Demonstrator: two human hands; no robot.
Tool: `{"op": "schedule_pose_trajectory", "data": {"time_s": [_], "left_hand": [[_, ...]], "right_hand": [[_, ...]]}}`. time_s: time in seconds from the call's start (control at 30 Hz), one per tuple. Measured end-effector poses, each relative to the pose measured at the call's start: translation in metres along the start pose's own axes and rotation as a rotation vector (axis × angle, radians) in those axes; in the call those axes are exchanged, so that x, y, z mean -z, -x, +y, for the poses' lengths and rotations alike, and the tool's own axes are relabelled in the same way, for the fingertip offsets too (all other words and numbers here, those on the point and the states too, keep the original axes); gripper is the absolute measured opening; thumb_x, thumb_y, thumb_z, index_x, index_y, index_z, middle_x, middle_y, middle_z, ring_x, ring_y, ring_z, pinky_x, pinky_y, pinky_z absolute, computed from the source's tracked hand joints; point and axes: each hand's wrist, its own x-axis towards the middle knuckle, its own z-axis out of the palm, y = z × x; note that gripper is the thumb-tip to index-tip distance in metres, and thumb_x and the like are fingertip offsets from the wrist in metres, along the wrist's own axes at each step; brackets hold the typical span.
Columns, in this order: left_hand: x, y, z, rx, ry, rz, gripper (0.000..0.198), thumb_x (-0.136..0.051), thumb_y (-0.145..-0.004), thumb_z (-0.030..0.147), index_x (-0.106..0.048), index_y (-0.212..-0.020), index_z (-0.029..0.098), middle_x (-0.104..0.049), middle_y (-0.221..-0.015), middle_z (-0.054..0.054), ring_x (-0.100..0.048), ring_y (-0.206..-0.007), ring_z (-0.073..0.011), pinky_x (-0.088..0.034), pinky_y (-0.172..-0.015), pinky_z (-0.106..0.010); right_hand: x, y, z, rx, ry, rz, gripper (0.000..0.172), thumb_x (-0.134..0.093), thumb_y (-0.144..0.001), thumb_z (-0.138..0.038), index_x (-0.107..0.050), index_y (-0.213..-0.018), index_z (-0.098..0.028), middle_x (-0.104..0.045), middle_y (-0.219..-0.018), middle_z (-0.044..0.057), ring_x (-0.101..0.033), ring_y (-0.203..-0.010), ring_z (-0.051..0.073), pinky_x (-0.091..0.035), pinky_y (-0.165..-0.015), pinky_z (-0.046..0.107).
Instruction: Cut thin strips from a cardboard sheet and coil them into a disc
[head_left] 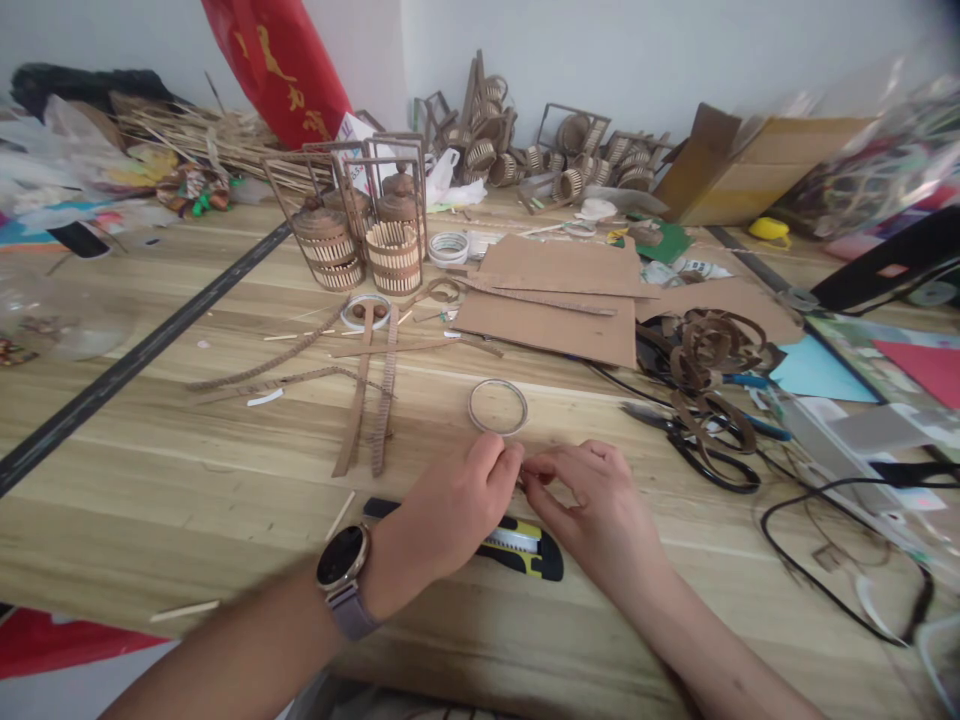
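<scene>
Both hands meet low over the middle of the table. My left hand (480, 480), with a watch (343, 560) on its wrist, is closed with thumb and fingers pressed together. My right hand (589, 490) pinches at the same spot, its fingertips close to the left ones. A small dark bit shows between them, too small to name. Beneath the left hand lies a yellow and black utility knife (525, 548), partly covered. Just beyond the fingers a thin ring (498, 407) lies flat. To the left are strips of corrugated cardboard (384, 400).
Small slatted baskets with handles (394, 260) stand at the back left. Cardboard sheets (555, 325) lie past the ring. On the right are scissors (709, 455), curled brown strips (705, 350) and a black cable (772, 530). An open cardboard box (757, 165) stands at the back right.
</scene>
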Motion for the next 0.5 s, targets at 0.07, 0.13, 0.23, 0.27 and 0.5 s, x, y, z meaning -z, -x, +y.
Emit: {"op": "schedule_pose_trajectory", "data": {"time_s": [0.07,0.13,0.23,0.27,0.5], "left_hand": [[0.0009,-0.0006,0.0001,0.007,0.008,-0.02,0.021,-0.037,-0.101,0.014,-0.057,-0.106,0.013,-0.065,-0.09,-0.006,-0.064,-0.071,-0.0157,-0.052,-0.061,-0.024],[0.0026,-0.0013,0.0,0.015,0.018,-0.051,0.021,-0.037,-0.1,0.013,-0.057,-0.106,0.013,-0.065,-0.092,-0.007,-0.064,-0.072,-0.0161,-0.054,-0.063,-0.025],[0.0056,-0.0023,-0.0004,0.037,0.036,-0.098,0.022,-0.037,-0.099,0.012,-0.057,-0.109,0.013,-0.065,-0.095,-0.007,-0.065,-0.075,-0.0175,-0.056,-0.065,-0.027],[0.0065,-0.0025,-0.0006,0.046,0.04,-0.11,0.022,-0.037,-0.099,0.012,-0.056,-0.11,0.013,-0.065,-0.096,-0.007,-0.066,-0.076,-0.0179,-0.056,-0.066,-0.028],[0.006,-0.0033,-0.0008,0.074,0.074,-0.138,0.022,-0.039,-0.098,0.011,-0.056,-0.112,0.013,-0.065,-0.1,-0.008,-0.067,-0.083,-0.0191,-0.058,-0.072,-0.03]], "right_hand": [[0.0004,-0.0004,-0.0003,-0.008,0.002,0.007,0.019,-0.053,-0.091,-0.018,-0.067,-0.078,-0.021,-0.072,-0.072,0.0,-0.064,-0.066,0.016,-0.037,-0.075,0.033],[0.0009,-0.0008,-0.0008,-0.017,-0.005,0.01,0.019,-0.053,-0.091,-0.018,-0.067,-0.078,-0.021,-0.072,-0.072,-0.001,-0.064,-0.066,0.015,-0.037,-0.075,0.033],[0.0014,-0.0009,-0.0017,-0.033,-0.033,0.015,0.017,-0.053,-0.091,-0.02,-0.068,-0.082,-0.022,-0.072,-0.072,-0.001,-0.065,-0.066,0.015,-0.039,-0.073,0.032],[0.0015,-0.0008,-0.0019,-0.041,-0.041,0.021,0.017,-0.054,-0.091,-0.02,-0.069,-0.083,-0.022,-0.073,-0.072,-0.001,-0.066,-0.067,0.015,-0.039,-0.073,0.032],[0.0027,-0.0015,-0.0019,-0.159,-0.141,0.008,0.015,-0.058,-0.087,-0.023,-0.071,-0.08,-0.025,-0.075,-0.073,-0.001,-0.068,-0.068,0.017,-0.043,-0.073,0.033]]}}
